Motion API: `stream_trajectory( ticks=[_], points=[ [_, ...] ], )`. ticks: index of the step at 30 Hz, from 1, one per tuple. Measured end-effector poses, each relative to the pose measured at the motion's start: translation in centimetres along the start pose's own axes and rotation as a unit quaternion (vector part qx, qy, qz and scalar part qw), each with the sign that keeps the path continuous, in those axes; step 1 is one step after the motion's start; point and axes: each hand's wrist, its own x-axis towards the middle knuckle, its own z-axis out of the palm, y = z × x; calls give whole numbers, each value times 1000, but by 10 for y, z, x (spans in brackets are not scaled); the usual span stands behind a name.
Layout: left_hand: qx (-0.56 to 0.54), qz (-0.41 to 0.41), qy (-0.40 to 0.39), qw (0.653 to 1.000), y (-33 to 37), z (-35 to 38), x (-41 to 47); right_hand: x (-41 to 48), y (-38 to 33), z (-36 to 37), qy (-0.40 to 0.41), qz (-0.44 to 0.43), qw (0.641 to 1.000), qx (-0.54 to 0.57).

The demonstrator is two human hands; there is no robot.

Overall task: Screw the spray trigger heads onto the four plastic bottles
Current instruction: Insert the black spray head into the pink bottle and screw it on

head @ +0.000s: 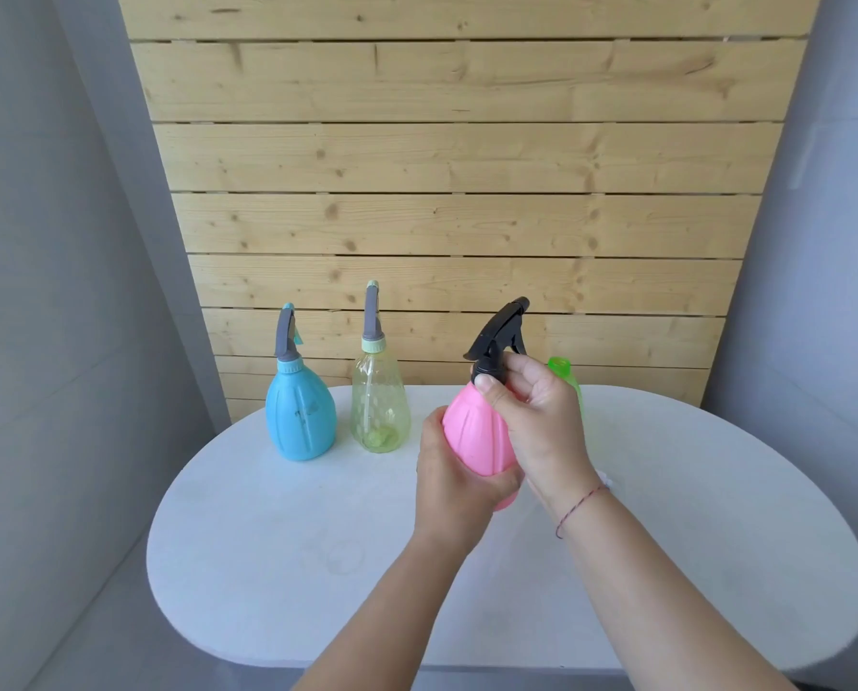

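My left hand (pixel 454 483) grips the lower body of a pink bottle (pixel 474 433), held above the white table (pixel 317 566). A black spray trigger head (pixel 499 336) sits on its neck, and my right hand (pixel 534 416) pinches the head's collar. At the back left stand a blue bottle (pixel 301 416) and a clear yellow-green bottle (pixel 381 401), each upright with a grey trigger head on it. A bright green bottle (pixel 564 374) with an open neck stands behind my right hand, mostly hidden.
A wall of pale wooden planks (pixel 456 167) rises right behind the table. Grey walls stand on both sides. A small white thing (pixel 605 478) peeks out by my right wrist.
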Motion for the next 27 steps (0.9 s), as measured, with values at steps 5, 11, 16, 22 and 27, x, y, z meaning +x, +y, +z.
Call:
stream_trajectory(
  ticks=[5,11,16,22,27],
  points=[
    [20,-6,17,1000,0,-1,2,1,7,6,10,-5,1000,-3],
    [2,-40,52,998,-6,-8,14,-4,27,8,-51,66,996,-33],
    [2,-70,34,997,-15,-10,23,-4,46,11,-62,135,989,-24],
    [3,-56,23,998,-28,3,47,20,62,12,-75,148,985,-55],
    [33,-44,51,997,-42,12,67,42,86,14,-94,180,978,-46]
  ],
)
